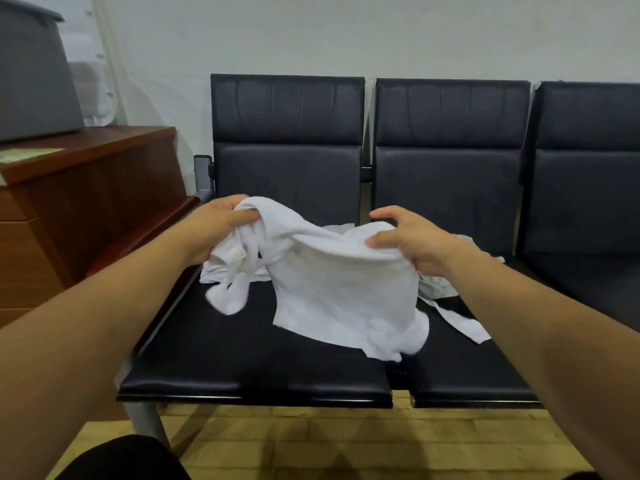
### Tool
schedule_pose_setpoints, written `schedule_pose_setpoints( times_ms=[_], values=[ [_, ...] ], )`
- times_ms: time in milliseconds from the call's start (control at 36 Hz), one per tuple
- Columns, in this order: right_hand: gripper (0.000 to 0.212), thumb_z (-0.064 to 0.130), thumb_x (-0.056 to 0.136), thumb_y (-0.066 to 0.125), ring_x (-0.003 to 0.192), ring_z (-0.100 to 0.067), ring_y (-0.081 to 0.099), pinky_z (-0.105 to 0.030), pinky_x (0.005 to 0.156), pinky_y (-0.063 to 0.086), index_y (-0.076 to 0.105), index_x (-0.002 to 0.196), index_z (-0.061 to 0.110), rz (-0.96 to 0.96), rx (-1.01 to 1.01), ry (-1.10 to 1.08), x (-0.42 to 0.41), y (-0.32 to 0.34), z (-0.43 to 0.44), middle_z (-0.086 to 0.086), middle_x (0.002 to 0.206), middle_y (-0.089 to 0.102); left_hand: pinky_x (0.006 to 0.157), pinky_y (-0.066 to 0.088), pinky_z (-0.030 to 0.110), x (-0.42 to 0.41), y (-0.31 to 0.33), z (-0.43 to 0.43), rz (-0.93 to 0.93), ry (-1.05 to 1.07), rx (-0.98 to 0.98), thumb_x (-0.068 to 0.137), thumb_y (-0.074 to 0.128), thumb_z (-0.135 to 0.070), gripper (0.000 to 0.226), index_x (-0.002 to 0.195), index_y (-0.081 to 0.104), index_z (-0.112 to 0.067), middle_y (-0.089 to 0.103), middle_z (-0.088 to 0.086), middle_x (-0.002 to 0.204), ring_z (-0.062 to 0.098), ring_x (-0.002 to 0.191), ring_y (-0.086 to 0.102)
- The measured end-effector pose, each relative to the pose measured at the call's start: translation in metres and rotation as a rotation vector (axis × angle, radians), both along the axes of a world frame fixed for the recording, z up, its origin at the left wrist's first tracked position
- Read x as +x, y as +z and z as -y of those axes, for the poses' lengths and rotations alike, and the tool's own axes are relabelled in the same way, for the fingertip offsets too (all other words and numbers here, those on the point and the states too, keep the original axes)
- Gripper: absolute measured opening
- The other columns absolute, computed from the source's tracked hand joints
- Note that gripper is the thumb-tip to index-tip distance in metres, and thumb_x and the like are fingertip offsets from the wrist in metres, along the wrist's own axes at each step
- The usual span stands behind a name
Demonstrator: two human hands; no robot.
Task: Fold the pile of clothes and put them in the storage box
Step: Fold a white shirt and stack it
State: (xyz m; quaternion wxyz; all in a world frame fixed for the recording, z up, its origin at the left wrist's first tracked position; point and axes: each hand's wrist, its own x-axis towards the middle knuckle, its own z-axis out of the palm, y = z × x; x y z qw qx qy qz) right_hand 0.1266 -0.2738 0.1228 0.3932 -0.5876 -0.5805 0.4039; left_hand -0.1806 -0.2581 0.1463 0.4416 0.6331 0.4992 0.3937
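A white garment (343, 289) hangs above the black bench seat (242, 358), its lower edge resting on the cushion. My left hand (221, 223) grips its upper left part, near a small sewn label. My right hand (412, 240) pinches its upper right edge between thumb and fingers. More white clothes (221, 271) lie crumpled on the seat behind and under it, and another pale piece (446, 299) trails to the right below my right wrist. A grey storage box (34, 81) stands on the wooden cabinet at the far left.
The bench has three black padded seats with backrests (450, 112) against a white wall. A brown wooden cabinet (86, 202) stands left of the bench, with a green paper (27, 154) on its top. Wood-pattern floor (329, 441) lies in front.
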Motion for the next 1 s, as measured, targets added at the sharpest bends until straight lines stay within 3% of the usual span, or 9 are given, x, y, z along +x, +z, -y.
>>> schedule_pose_setpoints(
  times_ms=[111,278,389,500,583,639,722,889,1000],
  values=[
    [0.090,0.057,0.064,0.088,0.108,-0.014,0.068,-0.036,0.095,0.056,0.046,0.143,0.040,0.089,-0.094,0.278,-0.039,0.003,0.012,0.006,0.129,0.061,0.076,0.056,0.036,0.025,0.021,0.008,0.028,-0.146,0.019,0.098,0.055,-0.014,0.014,0.108,0.064,-0.014,0.068,0.011,0.096,0.021,0.080,0.067],
    [0.046,0.033,0.085,0.079,0.107,-0.023,0.070,-0.042,0.097,0.056,0.063,0.126,0.022,0.183,-0.150,0.435,-0.086,0.008,0.027,-0.001,0.116,0.073,0.067,0.057,0.031,0.055,0.025,0.014,-0.039,-0.211,0.077,0.092,0.063,-0.013,0.010,0.101,0.068,-0.011,0.069,0.008,0.087,0.020,0.077,0.067],
    [0.044,0.026,0.087,0.078,0.107,-0.027,0.071,-0.048,0.098,0.055,0.063,0.128,0.016,-0.221,-0.126,0.249,-0.083,0.009,0.023,-0.007,0.117,0.073,0.093,0.053,0.049,0.055,0.004,0.017,0.256,-0.117,-0.055,0.088,0.065,-0.047,0.040,0.105,0.069,-0.011,0.071,0.014,0.108,0.032,0.103,0.068],
    [0.041,0.025,0.092,0.072,0.105,-0.032,0.072,-0.047,0.096,0.055,0.063,0.128,0.006,-0.678,-0.174,0.054,-0.069,0.011,0.014,-0.016,0.114,0.074,0.078,0.058,0.035,0.051,-0.038,0.022,0.336,-0.222,-0.381,0.085,0.036,-0.074,0.064,0.123,0.062,-0.030,0.072,0.001,0.116,0.023,0.105,0.069],
    [0.038,0.027,0.095,0.069,0.099,-0.028,0.073,-0.039,0.080,0.059,0.062,0.127,0.008,-0.749,-0.168,-0.065,-0.061,0.013,0.014,-0.014,0.112,0.074,0.082,0.056,0.035,0.052,-0.066,0.028,0.340,-0.324,-0.504,0.095,0.030,-0.060,0.054,0.116,0.064,-0.025,0.073,-0.002,0.111,0.019,0.101,0.071],
    [0.033,0.024,0.099,0.063,0.093,-0.025,0.072,-0.036,0.073,0.057,0.061,0.128,0.008,-0.806,-0.151,-0.106,-0.055,0.010,0.012,-0.013,0.109,0.073,0.091,0.054,0.038,0.054,-0.079,0.029,0.225,-0.371,-0.477,0.100,0.044,-0.041,0.035,0.118,0.063,-0.018,0.074,-0.001,0.110,0.018,0.102,0.070],
    [0.030,0.025,0.101,0.059,0.096,-0.025,0.071,-0.039,0.079,0.057,0.060,0.128,0.010,-0.805,-0.137,-0.144,-0.047,0.003,0.008,-0.013,0.110,0.072,0.094,0.055,0.036,0.058,-0.090,0.024,0.035,-0.378,-0.351,0.094,0.065,-0.022,0.028,0.119,0.065,-0.010,0.072,0.001,0.113,0.020,0.106,0.068],
    [0.038,0.018,0.096,0.067,0.115,-0.032,0.066,-0.049,0.103,0.050,0.061,0.131,0.007,-0.679,-0.213,-0.125,-0.026,-0.008,-0.001,-0.018,0.127,0.068,0.101,0.049,0.043,0.048,-0.093,0.005,0.377,-0.195,-0.217,0.101,0.052,-0.021,0.031,0.127,0.060,-0.008,0.067,0.008,0.125,0.025,0.117,0.063],
    [0.040,0.006,0.088,0.074,0.107,-0.031,0.067,-0.047,0.087,0.057,0.061,0.126,0.006,-0.514,-0.361,-0.100,-0.016,-0.009,-0.002,-0.018,0.121,0.068,0.092,0.056,0.040,0.043,-0.075,-0.006,0.345,0.091,-0.096,0.102,0.050,-0.023,0.022,0.115,0.066,-0.015,0.074,0.004,0.108,0.025,0.108,0.067]
  ],
)
